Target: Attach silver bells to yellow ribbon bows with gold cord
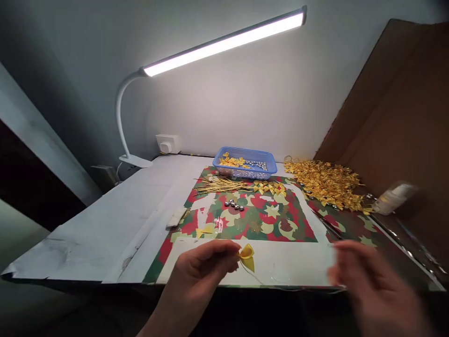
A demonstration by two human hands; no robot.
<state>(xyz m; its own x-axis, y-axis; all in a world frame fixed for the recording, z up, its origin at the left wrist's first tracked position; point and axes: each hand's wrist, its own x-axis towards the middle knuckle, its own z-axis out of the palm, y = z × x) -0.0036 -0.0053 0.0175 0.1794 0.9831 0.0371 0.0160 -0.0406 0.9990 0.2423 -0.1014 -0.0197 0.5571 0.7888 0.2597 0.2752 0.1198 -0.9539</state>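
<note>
Blurred right hand (368, 276), left hand (201, 269) — pinching ribbon (247, 252)

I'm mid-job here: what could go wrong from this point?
1. The yellow ribbon piece is pinched by the left hand alone, so it might slip or get crushed.
2. The silver beads lie loose on the patterned mat; a bump could roll them away.
3. The right hand is blurred, so whether it holds anything can't be told; a dropped piece could go unnoticed.
</note>
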